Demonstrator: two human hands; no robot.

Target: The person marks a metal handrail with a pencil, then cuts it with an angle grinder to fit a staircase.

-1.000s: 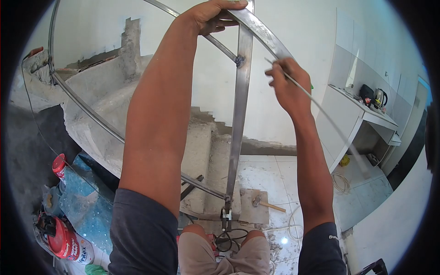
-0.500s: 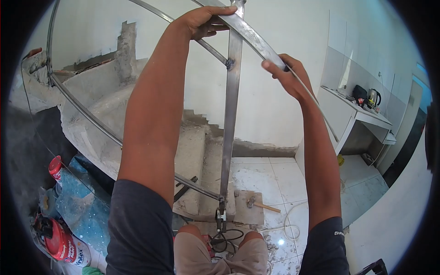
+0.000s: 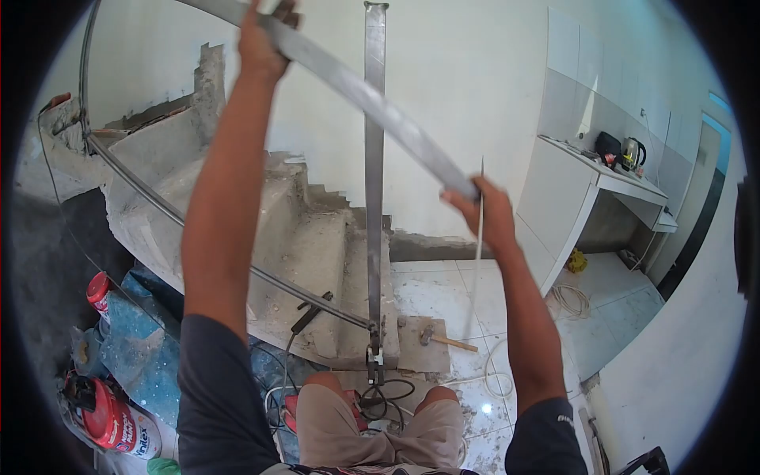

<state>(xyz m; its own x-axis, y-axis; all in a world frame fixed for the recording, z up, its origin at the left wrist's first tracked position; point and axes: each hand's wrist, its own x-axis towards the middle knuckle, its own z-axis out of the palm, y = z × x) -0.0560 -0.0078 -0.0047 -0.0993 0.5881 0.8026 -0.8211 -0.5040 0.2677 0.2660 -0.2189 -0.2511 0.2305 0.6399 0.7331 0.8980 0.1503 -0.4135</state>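
Note:
A curved flat grey metal handrail (image 3: 372, 99) slants down to the right between my two hands. My left hand (image 3: 265, 43) is closed around its upper part. My right hand (image 3: 492, 214) grips its lower end, along with a thin pale rod (image 3: 477, 261) resembling a welding electrode. Behind the handrail stands an upright metal post (image 3: 375, 174), its top showing bare. A metal clamp (image 3: 375, 366) is fixed at the foot of the post. From there a thin curved metal bar (image 3: 309, 297) climbs to the left.
Concrete steps (image 3: 317, 245) rise at left. A hammer (image 3: 447, 340) and an electrode holder (image 3: 310, 311) lie low, with cables by my knees. Paint buckets (image 3: 119, 423) and a blue sheet (image 3: 142, 356) are at left. A counter (image 3: 606, 170) with a kettle (image 3: 635, 153) stands right.
The handrail has come away from the post's top and shifted left, both hands moving with it. My right hand has dropped lower, and the thin rod has swung to nearly upright.

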